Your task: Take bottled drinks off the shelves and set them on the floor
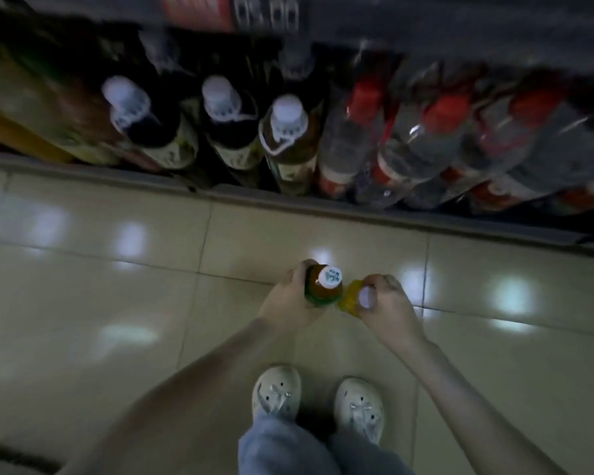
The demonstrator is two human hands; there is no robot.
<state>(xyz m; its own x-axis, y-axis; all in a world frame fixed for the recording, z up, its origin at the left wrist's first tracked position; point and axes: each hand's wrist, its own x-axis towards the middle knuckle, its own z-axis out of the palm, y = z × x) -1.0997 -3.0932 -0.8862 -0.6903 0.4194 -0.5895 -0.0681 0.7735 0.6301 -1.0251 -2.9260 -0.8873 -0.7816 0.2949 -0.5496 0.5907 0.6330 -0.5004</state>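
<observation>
My left hand [288,299] grips an amber tea bottle [323,287] with a white cap, held upright low over the tiled floor [117,303]. Right beside it, my right hand [386,306] grips a yellow drink bottle [350,298] with a white cap. The two bottles touch each other. Whether their bases rest on the floor is hidden from above. The bottom shelf [357,217] ahead holds dark and amber tea bottles [285,138] with white caps and clear water bottles [422,138] with red caps.
My two white shoes [276,392] stand just behind the bottles. The shelf's grey front edge runs across the view, a short reach beyond my hands. Glossy beige tiles spread to the left and right. A red price tag [199,8] hangs on the shelf above.
</observation>
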